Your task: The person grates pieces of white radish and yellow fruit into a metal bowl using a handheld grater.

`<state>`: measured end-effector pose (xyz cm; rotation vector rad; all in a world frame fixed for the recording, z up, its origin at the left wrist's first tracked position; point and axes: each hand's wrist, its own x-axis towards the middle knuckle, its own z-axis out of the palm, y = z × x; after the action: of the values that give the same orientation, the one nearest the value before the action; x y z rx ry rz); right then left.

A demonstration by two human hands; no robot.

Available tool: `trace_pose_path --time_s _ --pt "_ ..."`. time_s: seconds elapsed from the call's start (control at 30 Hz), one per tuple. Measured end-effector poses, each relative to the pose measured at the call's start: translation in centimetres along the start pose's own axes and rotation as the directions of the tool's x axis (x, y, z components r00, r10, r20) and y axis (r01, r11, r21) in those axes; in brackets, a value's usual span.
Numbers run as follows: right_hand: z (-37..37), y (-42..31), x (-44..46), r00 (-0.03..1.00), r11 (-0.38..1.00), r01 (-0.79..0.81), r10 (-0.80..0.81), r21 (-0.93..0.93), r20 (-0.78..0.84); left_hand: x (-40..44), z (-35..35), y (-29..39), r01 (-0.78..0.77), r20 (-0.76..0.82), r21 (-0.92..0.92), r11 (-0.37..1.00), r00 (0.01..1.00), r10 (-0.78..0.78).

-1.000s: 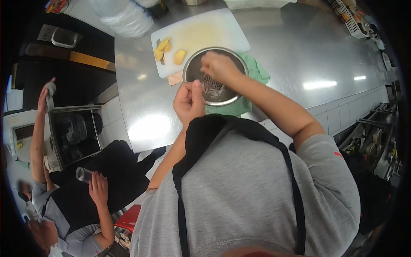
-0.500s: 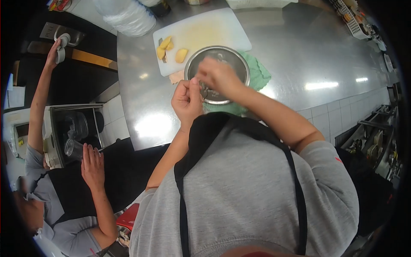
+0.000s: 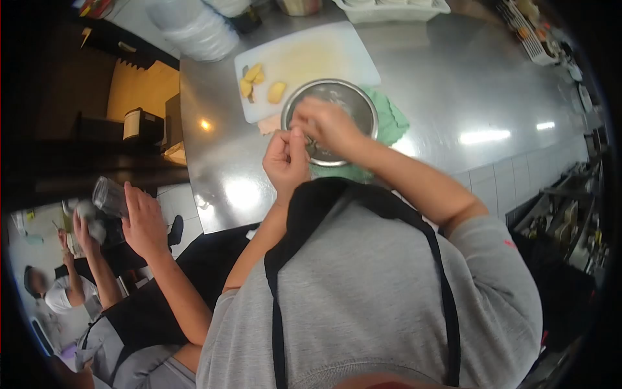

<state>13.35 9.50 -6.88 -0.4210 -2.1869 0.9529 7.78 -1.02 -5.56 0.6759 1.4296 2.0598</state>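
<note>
My left hand (image 3: pixel 287 159) is closed with the thumb up, at the near left rim of a round metal bowl (image 3: pixel 374 117). Whatever sits between its fingers is too small or hidden to make out. Over the bowl, my right hand (image 3: pixel 329 126) has its fingers curled together, slightly blurred, close to the left thumb. Small pale bits lie inside the bowl, partly covered by my hands. A green cloth (image 3: pixel 391 120) lies under the bowl. Behind it is a white cutting board (image 3: pixel 343 48) with several yellow peeled pieces (image 3: pixel 253 79) and another yellow piece (image 3: pixel 276 92) apart from them.
Stacked plastic-wrapped containers (image 3: pixel 194 32) stand at the back left of the steel table (image 3: pixel 447 84). A white tray (image 3: pixel 392 11) is at the back. On my left, a co-worker's hand (image 3: pixel 146 220) is beside a clear jar (image 3: pixel 110 196), near an open yellow-lit compartment (image 3: pixel 139 91).
My hands stay together over the bowl, the right one shifting slightly. The co-worker's raised arm has come down from the upper left, and the jar has risen. A yellow-lit compartment now shows.
</note>
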Motion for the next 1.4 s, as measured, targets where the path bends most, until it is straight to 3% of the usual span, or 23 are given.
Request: trace_pose_path --time_s 0.07,0.17,0.27,0.37,0.5,0.57,0.63,0.67,0.73,0.83,0.9,0.97,1.03,1.17,1.23,1.3,1.37,1.4 --pt "-0.1 -0.2 -0.2 0.999 0.999 -0.036 0.036 -0.004 0.017 -0.2 -1.2 -1.0 -0.007 -0.007 0.202 0.979 1.0 0.009" --pt "-0.1 3.6 0.6 0.991 0.972 -0.113 0.126 -0.208 0.048 -0.4 -0.8 -1.8 -0.078 0.029 0.255 0.964 0.997 0.073" --pt "-0.9 4.5 0.6 0.973 0.964 -0.179 0.202 -0.195 0.107 0.0 -0.5 -0.9 -0.084 0.088 0.229 0.97 0.994 0.065" --pt "-2.4 3.8 -0.5 0.97 0.955 -0.109 0.162 -0.276 0.178 0.3 -0.7 -0.5 -0.06 0.082 0.183 0.981 0.996 0.045" --pt "-4.2 4.3 -1.5 0.842 0.847 -0.178 0.395 -0.5 0.368 0.6 -0.4 0.6 -0.013 0.1 0.154 0.988 0.995 -0.002" --pt "-4.6 4.1 -1.1 0.822 0.846 -0.232 0.434 -0.48 0.368 0.8 -0.4 0.7 0.006 0.121 0.112 0.994 0.993 -0.02" --pt "-4.5 2.6 -0.1 0.936 0.875 -0.229 0.318 -0.426 0.15 0.8 -0.5 0.9 0.005 0.119 0.075 0.997 0.993 -0.013" --pt "-4.6 1.6 0.5 0.935 0.874 -0.234 0.322 -0.427 0.146 0.7 -0.5 0.9 -0.003 0.125 0.059 0.998 0.992 -0.005" --pt "-4.6 -0.1 1.0 0.988 0.916 -0.139 0.155 -0.376 0.012 0.4 -0.4 1.1 -0.004 0.132 0.049 0.999 0.991 -0.002" --pt "-2.8 1.1 -0.1 0.984 0.896 -0.066 0.132 -0.439 0.122 0.2 -0.2 1.2 -0.004 0.131 0.069 0.998 0.991 -0.005" --pt "-2.5 3.4 -0.3 0.987 0.908 -0.069 0.122 -0.413 0.104 0.0 -0.4 0.9 -0.01 0.111 0.124 0.992 0.994 -0.003" --pt "-2.7 5.4 -0.6 0.978 0.848 -0.026 0.132 -0.529 0.164 -0.3 -0.3 0.9 0.002 0.103 0.115 0.993 0.995 -0.014" --pt "-2.9 3.8 -0.3 0.977 0.853 -0.027 0.133 -0.522 0.167 0.0 0.2 0.8 0.004 0.087 0.097 0.995 0.996 -0.012" --pt "-2.5 -0.3 -1.1 0.989 0.948 0.001 0.046 -0.318 0.139 0.5 0.1 0.7 0.014 0.056 0.097 0.995 0.998 -0.019" --pt "-2.7 0.3 -1.5 0.979 0.96 -0.175 0.192 -0.22 0.06 0.3 0.0 0.6 0.016 0.061 0.08 0.997 0.998 -0.02" --pt "-4.3 1.0 -1.4 0.958 0.957 -0.25 0.267 -0.143 0.107 0.1 0.0 0.7 0.027 0.046 0.073 0.997 0.999 -0.03" --pt "-5.7 1.5 -1.4 0.908 0.948 -0.299 0.318 -0.11 0.275 0.0 -0.1 0.7 0.026 0.049 0.077 0.997 0.998 -0.029" --pt "-6.3 1.9 -0.9 0.912 0.966 -0.244 0.259 -0.089 0.319 0.0 0.0 0.7 0.023 0.057 0.079 0.997 0.998 -0.028"
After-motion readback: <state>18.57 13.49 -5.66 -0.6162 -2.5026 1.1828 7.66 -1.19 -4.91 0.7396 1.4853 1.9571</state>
